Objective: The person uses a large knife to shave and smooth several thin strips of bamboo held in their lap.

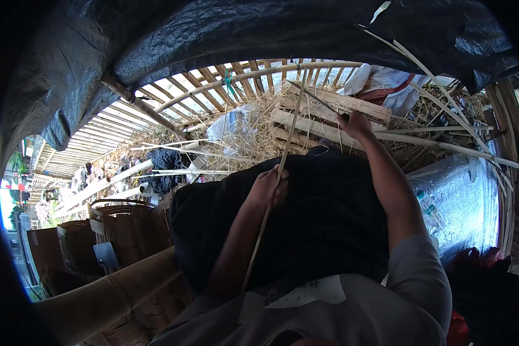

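My left hand [268, 185] is closed around a long, thin bamboo strip [289, 134], which slants from near my shirt up toward the far side. My right hand [356, 125], farther out and to the right, grips the handle of a knife [322, 102]. Its narrow dark blade points up and left, crossing near the strip's far end; whether it touches the strip I cannot tell. Dark cloth [334, 190] covers my lap beneath both hands. Beyond them lie bamboo poles [311, 122] among a heap of pale shavings [265, 121].
Woven baskets [127, 222] and a thick bamboo pole [115, 288] are at my left. Long loose strips [444, 95] lean at the right, above a silvery sheet [461, 196]. A slatted bamboo fence [202, 86] closes the far side, and a dark tarp [259, 29] hangs overhead.
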Tool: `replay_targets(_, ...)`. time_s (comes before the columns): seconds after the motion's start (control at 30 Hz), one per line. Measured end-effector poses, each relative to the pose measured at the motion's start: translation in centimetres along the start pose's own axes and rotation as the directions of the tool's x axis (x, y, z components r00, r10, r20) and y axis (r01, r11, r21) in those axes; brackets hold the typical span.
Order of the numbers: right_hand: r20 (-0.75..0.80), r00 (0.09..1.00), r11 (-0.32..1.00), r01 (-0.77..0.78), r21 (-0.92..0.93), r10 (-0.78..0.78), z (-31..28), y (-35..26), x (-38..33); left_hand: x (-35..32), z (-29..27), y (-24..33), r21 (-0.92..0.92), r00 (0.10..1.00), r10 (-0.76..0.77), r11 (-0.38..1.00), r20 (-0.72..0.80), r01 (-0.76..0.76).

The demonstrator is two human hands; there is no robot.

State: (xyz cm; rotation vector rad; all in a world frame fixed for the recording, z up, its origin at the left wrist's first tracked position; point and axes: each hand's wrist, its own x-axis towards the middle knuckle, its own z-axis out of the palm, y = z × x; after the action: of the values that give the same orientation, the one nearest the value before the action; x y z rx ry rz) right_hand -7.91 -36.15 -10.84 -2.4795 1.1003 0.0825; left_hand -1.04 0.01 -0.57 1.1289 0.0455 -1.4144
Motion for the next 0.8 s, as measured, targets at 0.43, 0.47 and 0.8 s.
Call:
replay_targets(0.43, 0.643, 0.757, 0.624, -0.561, 0.544, 0.119, 1.0, -3.6, -4.1, 0.8, -0.6, -1.1, 0.104, 0.994, 0.013, 0.995, -0.105, -0.002)
replay_targets(0.47, 0.66, 0.744, 0.562, -0.59, 0.58, 0.1, 0.5, -3.8, -4.6, 0.9, -0.7, -1.2, 0.096, 0.996, 0.013, 0.995, -0.094, -0.004)
replay_targets(0.8, 0.668, 0.743, 0.082, -0.665, 0.742, -0.019, -3.3, -8.7, -14.0, 0.1, -0.9, -2.2, 0.054, 0.997, 0.071, 0.996, 0.042, -0.073)
